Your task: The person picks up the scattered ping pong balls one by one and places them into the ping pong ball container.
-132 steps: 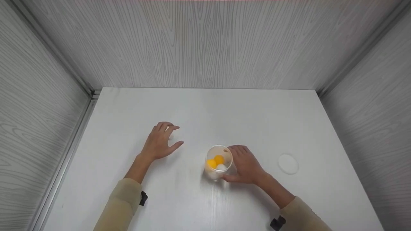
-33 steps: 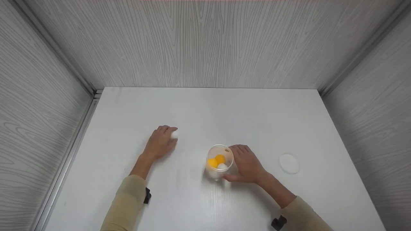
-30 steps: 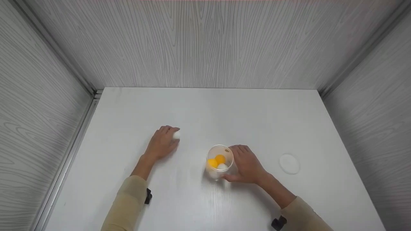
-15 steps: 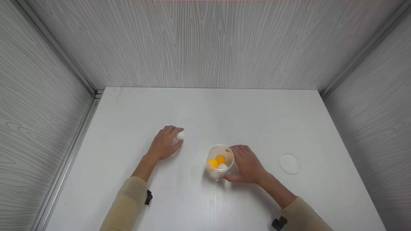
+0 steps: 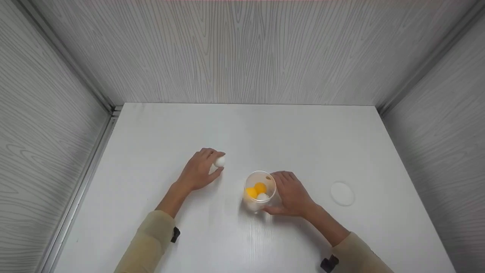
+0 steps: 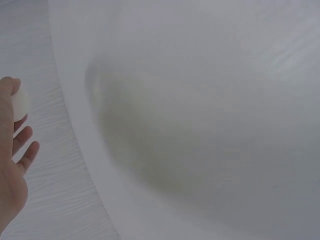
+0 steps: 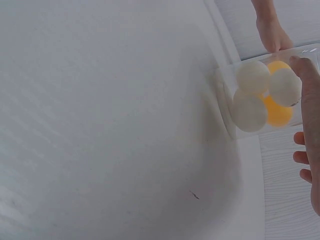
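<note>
Between thumb and fingertips, my left hand [image 5: 197,171] pinches a white ping-pong ball [image 5: 219,162], left of a clear plastic cup [image 5: 251,207]. The left wrist view shows the ball [image 6: 20,104] under the thumb, with the other fingers [image 6: 22,140] spread. My right hand [image 5: 291,195] grips the cup from its right side, thumb at the front. The cup stands upright on the table, its top uncovered. Orange balls [image 5: 260,187] and white balls [image 5: 262,196] lie inside it; the right wrist view shows them stacked through the clear wall [image 7: 226,102].
A round, whitish lid-like disc [image 5: 342,193] lies flat on the white table [image 5: 303,136], right of the right hand. Grey wood-grain panels [image 5: 242,53] enclose the table at the back and both sides.
My left hand has closed on the white ball and carried it rightward, toward the cup. The right hand and the cup have stayed in place.
</note>
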{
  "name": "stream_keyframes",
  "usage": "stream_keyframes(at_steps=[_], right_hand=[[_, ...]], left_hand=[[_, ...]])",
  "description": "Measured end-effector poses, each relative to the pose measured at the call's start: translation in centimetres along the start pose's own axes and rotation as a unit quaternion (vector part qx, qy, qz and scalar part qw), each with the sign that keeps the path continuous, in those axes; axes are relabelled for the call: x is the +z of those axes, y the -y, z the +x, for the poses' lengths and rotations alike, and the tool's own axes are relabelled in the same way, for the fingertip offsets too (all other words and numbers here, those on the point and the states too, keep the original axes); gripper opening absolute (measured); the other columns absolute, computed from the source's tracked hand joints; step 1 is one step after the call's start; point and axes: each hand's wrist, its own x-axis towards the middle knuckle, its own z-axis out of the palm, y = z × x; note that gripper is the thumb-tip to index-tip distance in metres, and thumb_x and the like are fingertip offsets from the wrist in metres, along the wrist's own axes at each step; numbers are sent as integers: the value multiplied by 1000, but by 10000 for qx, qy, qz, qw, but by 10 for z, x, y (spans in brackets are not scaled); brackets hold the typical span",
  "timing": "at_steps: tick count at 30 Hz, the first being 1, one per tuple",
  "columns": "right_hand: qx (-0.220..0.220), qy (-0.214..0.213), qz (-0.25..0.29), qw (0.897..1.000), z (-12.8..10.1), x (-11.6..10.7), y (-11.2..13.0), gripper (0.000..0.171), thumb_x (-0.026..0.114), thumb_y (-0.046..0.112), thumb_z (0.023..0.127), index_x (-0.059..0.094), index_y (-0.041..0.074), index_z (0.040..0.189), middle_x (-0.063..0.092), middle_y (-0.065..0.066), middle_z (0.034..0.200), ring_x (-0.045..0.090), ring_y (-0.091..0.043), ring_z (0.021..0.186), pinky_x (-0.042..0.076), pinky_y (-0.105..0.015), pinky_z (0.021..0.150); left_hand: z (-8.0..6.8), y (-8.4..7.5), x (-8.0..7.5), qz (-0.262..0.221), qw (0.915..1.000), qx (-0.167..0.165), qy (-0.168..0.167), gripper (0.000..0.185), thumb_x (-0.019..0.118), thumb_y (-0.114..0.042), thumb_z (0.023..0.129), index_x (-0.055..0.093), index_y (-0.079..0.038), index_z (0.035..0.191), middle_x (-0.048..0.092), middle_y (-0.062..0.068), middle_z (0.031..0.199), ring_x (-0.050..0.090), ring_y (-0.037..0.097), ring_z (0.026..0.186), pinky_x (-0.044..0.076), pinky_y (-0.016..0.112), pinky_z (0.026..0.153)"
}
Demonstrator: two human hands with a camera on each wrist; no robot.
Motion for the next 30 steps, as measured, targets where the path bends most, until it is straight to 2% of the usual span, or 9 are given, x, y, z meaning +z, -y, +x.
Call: stream_keyframes(at_steps=[9, 15, 19, 25, 30], right_hand=[[49, 0, 72, 10000, 0, -1, 0, 81, 73, 71, 81, 59, 9, 130, 69, -4, 116, 65, -23, 110, 56, -44, 102], [130, 86, 88, 9998, -1, 0, 1, 81, 69, 73, 82, 59, 9, 130, 69, -5, 117, 65, -24, 111, 56, -45, 103], [204, 154, 177, 9995, 0, 0, 1, 81, 70, 73, 82, 60, 9, 130, 69, -5, 119, 65, -24, 112, 56, -45, 103], [114, 75, 89, 9999, 0, 0, 1, 83, 71, 74, 81, 60, 8, 129, 69, -4, 117, 66, -23, 112, 56, -44, 103], [84, 50, 49, 9999, 1, 0, 1, 83, 72, 74, 80, 61, 7, 129, 71, -5, 116, 66, -24, 111, 57, -44, 103]], left_hand=[[9, -18, -7, 109, 9994, -62, 334, 42, 74, -29, 98, 65, -15, 136, 69, 8, 125, 65, 28, 119, 57, 43, 104], [14, -27, -9, 192, 9994, 258, 119, 40, 75, -29, 97, 66, -16, 134, 70, 7, 123, 65, 26, 116, 58, 41, 103], [15, -36, -13, 213, 9988, 428, 88, 40, 75, -30, 97, 66, -17, 133, 70, 6, 122, 65, 25, 115, 58, 39, 102], [18, -50, -18, 305, 9964, 782, -104, 38, 78, -29, 94, 69, -17, 129, 72, 4, 120, 66, 24, 113, 59, 38, 100], [21, -60, -22, 349, 9957, 854, -17, 40, 77, -32, 95, 69, -19, 131, 71, 4, 120, 66, 22, 113, 59, 37, 102]])
